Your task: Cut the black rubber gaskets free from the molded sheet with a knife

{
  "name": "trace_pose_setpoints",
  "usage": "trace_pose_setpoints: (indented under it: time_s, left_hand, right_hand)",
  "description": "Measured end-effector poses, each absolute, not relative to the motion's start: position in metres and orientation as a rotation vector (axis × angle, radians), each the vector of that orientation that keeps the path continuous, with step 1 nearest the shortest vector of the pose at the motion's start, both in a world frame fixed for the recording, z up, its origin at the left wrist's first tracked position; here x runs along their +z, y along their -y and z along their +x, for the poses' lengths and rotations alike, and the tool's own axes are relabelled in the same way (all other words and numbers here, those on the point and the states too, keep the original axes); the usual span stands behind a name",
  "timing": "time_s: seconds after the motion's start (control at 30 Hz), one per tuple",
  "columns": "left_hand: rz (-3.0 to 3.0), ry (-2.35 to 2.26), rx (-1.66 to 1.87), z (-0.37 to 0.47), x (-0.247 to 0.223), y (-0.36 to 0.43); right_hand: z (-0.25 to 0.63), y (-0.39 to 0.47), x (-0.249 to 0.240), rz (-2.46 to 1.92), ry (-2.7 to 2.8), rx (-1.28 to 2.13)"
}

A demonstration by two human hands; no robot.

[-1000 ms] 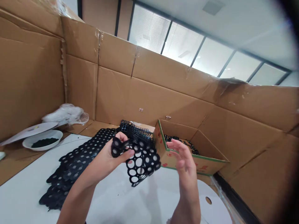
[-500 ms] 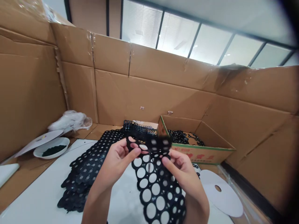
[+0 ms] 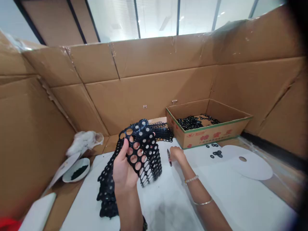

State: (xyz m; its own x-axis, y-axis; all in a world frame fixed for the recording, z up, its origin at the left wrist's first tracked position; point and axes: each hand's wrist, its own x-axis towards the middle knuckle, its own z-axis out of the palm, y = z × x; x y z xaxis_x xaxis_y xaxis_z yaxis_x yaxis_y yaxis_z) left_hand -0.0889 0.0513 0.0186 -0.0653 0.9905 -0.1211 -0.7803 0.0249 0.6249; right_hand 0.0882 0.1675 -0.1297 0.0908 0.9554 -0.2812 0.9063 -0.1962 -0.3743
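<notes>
My left hand (image 3: pixel 124 170) holds up a black rubber sheet (image 3: pixel 141 150) full of round holes, fingers behind it and thumb on its left edge. Under and behind it a pile of similar black perforated sheets (image 3: pixel 108 186) lies on the white table (image 3: pixel 216 195). My right hand (image 3: pixel 176 153) reaches forward onto the table and closes on a small dark pen-like tool (image 3: pixel 169 158). A cardboard box (image 3: pixel 211 133) with green trim, holding several black rubber rings (image 3: pixel 192 122), stands just beyond the right hand.
Cardboard walls (image 3: pixel 149 93) enclose the table on three sides. Loose black rings (image 3: pixel 215 153) and a white disc with a hole (image 3: pixel 250 165) lie at the right. A white bowl of dark bits (image 3: pixel 77 169), a white lid and crumpled plastic (image 3: pixel 84 142) sit at the left.
The right hand let go of the sheet and moved forward to the tool on the table. The left hand now holds the sheet alone, raised. The view swung left and down.
</notes>
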Motion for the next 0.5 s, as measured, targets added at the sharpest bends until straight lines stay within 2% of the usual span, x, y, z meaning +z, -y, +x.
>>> trace_pose_setpoints:
  time_s: [0.13,0.5]
  left_hand:
    - [0.417,-0.593,1.521,-0.088,0.013,-0.060]
    - [0.369,-0.449,1.545,-0.098,0.009,-0.070]
  right_hand:
    - [0.078,-0.173,-0.145,-2.252,2.029,0.801]
    - [0.062,-0.186,-0.165,-2.153,2.077,0.756]
